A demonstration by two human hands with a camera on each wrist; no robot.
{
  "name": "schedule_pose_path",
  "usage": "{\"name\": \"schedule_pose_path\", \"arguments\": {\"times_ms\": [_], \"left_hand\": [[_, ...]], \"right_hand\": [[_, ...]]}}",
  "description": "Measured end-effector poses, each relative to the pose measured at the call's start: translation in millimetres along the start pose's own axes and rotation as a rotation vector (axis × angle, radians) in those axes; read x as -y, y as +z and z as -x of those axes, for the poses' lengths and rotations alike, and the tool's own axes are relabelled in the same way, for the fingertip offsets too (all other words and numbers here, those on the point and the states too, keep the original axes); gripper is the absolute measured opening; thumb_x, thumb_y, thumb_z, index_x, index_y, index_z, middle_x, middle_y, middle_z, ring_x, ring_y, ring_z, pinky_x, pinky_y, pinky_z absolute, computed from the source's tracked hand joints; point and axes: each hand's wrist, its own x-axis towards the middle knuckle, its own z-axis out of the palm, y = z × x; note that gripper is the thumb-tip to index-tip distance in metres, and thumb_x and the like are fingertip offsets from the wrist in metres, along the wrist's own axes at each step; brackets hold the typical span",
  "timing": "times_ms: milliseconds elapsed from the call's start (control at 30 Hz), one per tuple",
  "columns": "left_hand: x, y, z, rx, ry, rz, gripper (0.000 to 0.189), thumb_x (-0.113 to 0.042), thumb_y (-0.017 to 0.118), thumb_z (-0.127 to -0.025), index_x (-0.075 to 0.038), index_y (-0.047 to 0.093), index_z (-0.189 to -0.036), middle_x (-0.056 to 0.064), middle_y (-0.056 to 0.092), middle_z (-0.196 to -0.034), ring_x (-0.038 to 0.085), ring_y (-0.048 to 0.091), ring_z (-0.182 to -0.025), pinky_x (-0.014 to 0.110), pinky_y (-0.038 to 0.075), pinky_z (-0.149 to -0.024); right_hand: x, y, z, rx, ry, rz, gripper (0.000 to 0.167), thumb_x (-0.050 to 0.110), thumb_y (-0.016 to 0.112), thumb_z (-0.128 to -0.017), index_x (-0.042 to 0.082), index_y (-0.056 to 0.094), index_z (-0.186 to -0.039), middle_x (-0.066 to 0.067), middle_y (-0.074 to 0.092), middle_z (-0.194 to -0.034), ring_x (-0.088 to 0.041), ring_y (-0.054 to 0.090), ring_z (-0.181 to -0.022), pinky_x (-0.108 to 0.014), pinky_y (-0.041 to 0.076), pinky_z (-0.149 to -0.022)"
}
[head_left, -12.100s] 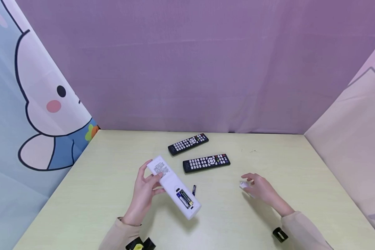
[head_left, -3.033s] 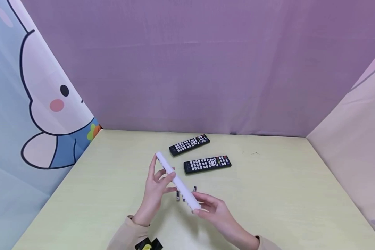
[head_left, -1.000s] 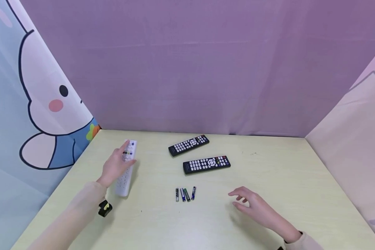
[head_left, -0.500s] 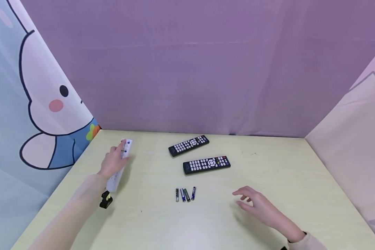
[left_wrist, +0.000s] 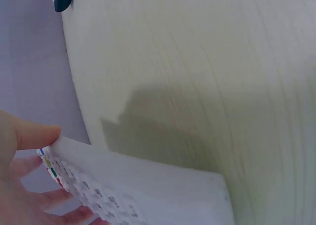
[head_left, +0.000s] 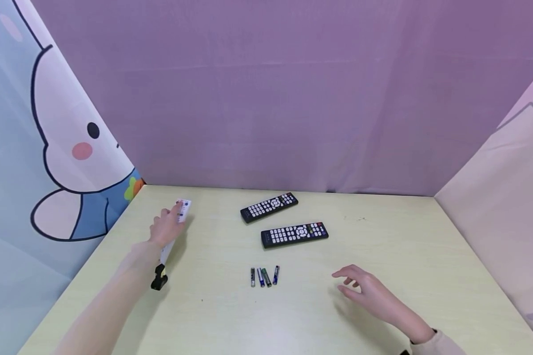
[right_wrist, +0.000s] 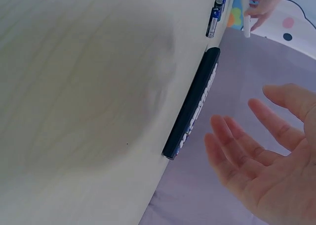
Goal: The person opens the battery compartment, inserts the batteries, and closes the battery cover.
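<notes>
At the left of the table, my left hand [head_left: 165, 228] grips a white remote control [head_left: 184, 209] from above. In the left wrist view the thumb lies along one edge of the remote [left_wrist: 148, 178], the other fingers reach along the opposite side, and the buttons are partly in sight. Forearm and hand cover much of the remote in the head view. My right hand [head_left: 367, 295] hovers over the right part of the table with loosely bent fingers and holds nothing. Several small batteries [head_left: 266, 277] lie side by side near the middle, between the two hands.
Two black remote controls [head_left: 268, 207] [head_left: 294, 234] lie buttons up behind the batteries. A purple curtain [head_left: 271, 98] closes off the table's back edge. Printed cloth [head_left: 71, 197] hangs at the left, and a pale cloth [head_left: 506, 197] at the right.
Earlier both hands held the white remote, first with its battery compartment uncovered. My right hand has since let go and withdrawn rightward; my left has carried the remote left, turned buttons up.
</notes>
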Motion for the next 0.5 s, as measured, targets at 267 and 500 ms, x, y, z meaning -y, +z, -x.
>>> {"name": "schedule_pose_path", "arguments": {"times_ms": [267,500], "left_hand": [[2.3,6.6,-4.6,0.039,-0.031,0.027,0.058,-0.024,0.047,-0.088,-0.006,0.024,-0.139,0.035,0.031,-0.121,0.047,0.037,-0.095,0.06,0.033,-0.078],[5.6,10.7,-8.1,0.079,-0.067,0.018,0.058,-0.02,0.049,-0.086,-0.006,0.027,-0.138,0.034,0.034,-0.119,0.045,0.037,-0.095,0.06,0.032,-0.08]], "right_hand": [[-2.2,-0.3,-0.1,0.015,0.012,-0.005,0.021,0.013,0.058,-0.085,0.006,0.059,-0.105,-0.005,0.057,-0.103,-0.02,0.058,-0.082,-0.029,0.05,-0.068],[-3.3,-0.7,-0.3,0.026,0.025,-0.008,0.021,0.013,0.058,-0.085,0.006,0.059,-0.105,-0.005,0.058,-0.103,-0.018,0.058,-0.082,-0.028,0.05,-0.068]]}}
